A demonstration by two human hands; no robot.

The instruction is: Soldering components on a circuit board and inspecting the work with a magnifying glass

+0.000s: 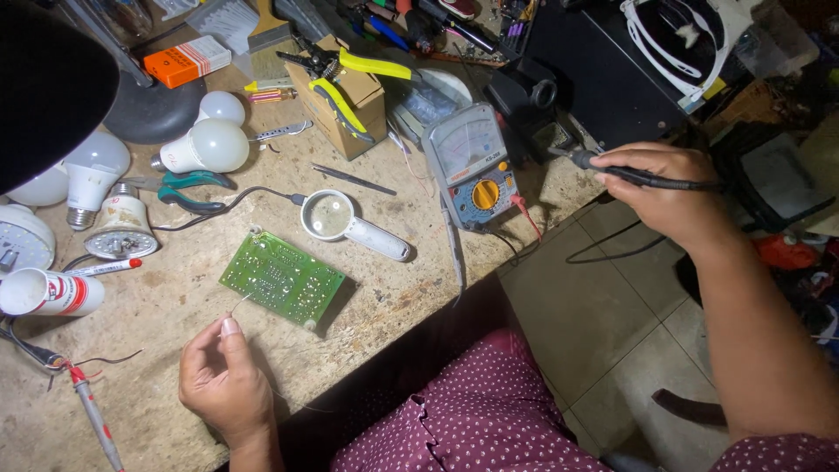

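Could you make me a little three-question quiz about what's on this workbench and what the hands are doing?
1. True or false: the right hand holds a black soldering iron.
2. What does the left hand pinch? A) a thin wire B) a red marker C) a bulb
3. What lies between the green circuit board and the analog multimeter?

Key:
1. True.
2. A, the wire reaches toward the board.
3. The white magnifying glass.
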